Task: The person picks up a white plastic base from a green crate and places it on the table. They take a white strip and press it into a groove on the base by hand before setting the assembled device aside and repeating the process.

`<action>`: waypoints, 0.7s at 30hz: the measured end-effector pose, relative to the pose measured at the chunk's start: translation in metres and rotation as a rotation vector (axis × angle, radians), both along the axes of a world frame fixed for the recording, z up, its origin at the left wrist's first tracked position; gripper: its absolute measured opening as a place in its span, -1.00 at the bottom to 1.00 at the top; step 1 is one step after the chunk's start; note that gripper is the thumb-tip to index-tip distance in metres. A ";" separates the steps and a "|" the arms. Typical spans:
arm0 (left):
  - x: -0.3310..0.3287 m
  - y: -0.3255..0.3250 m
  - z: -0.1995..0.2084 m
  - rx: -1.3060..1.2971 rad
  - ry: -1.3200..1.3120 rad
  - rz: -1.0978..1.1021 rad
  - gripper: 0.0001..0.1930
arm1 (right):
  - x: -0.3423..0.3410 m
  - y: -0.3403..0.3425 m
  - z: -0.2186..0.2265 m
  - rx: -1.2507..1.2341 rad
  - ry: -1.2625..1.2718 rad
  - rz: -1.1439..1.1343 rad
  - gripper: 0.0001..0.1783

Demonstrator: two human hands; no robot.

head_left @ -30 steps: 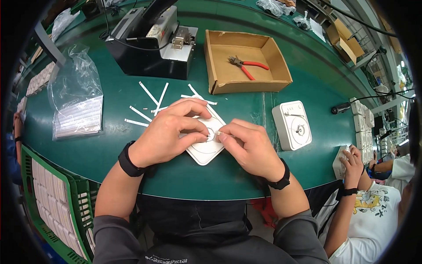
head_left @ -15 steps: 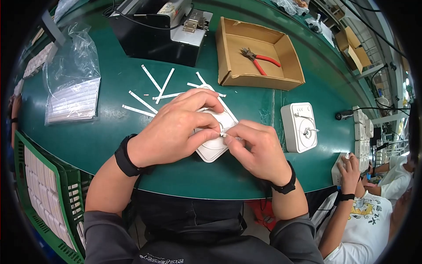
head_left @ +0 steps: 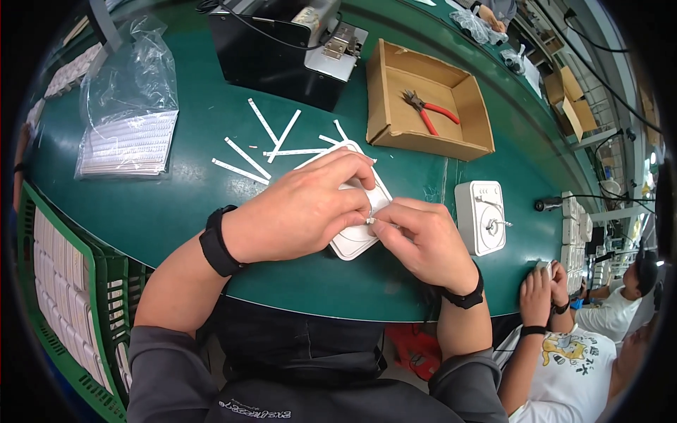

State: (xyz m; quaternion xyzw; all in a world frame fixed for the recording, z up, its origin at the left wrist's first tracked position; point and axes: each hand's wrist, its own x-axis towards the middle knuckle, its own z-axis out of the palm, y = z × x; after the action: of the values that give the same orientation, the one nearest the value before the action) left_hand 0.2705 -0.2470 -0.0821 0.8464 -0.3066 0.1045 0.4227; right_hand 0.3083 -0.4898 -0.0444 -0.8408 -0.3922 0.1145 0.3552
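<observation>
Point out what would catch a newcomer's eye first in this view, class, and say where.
Probably the left hand and right hand at the centre, fingertips together around a small white piece above a white case. Next, the red-handled cutters inside the open cardboard box, upper right; then the green crate at lower left.

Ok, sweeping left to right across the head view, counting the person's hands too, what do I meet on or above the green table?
Clear plastic bag with white strips → left hand → right hand → upright white box → black cylindrical piece → stacked white boxes.
</observation>
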 end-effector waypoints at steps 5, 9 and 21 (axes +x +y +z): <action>0.004 0.002 -0.002 -0.022 0.006 -0.039 -0.88 | 0.017 0.003 0.014 -0.087 -0.014 0.172 -0.88; 0.003 0.005 -0.001 -0.036 0.020 -0.050 -0.89 | 0.035 0.004 0.021 -0.149 0.062 0.325 -0.86; 0.006 0.005 -0.014 -0.063 -0.010 -0.047 -0.85 | 0.011 0.003 0.017 -0.165 0.218 0.051 -0.87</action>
State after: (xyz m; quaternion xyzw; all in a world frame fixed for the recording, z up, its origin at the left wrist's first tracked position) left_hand 0.2764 -0.2424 -0.0965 0.8249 -0.3250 0.1083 0.4497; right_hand 0.3188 -0.4864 -0.0273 -0.8395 -0.3618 0.2458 0.3223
